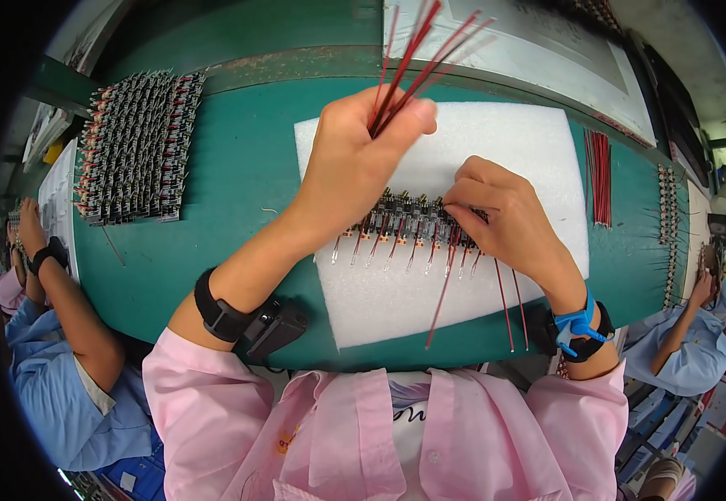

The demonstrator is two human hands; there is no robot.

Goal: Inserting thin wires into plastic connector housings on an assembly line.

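My left hand is closed round a bundle of thin red and black wires, which fan out upward from the fist. Below it, a row of small black circuit boards lies on a white foam sheet. Short leads stick out along the near side of the row. My right hand has its thumb and forefinger pinched at the far edge of the boards, near the right end; what is between the fingertips is too small to make out. Several long red wires hang toward me from that end.
A stack of similar boards sits on the green table at the left. Red wires lie right of the foam, with another strip of boards beyond. People in blue work on both sides.
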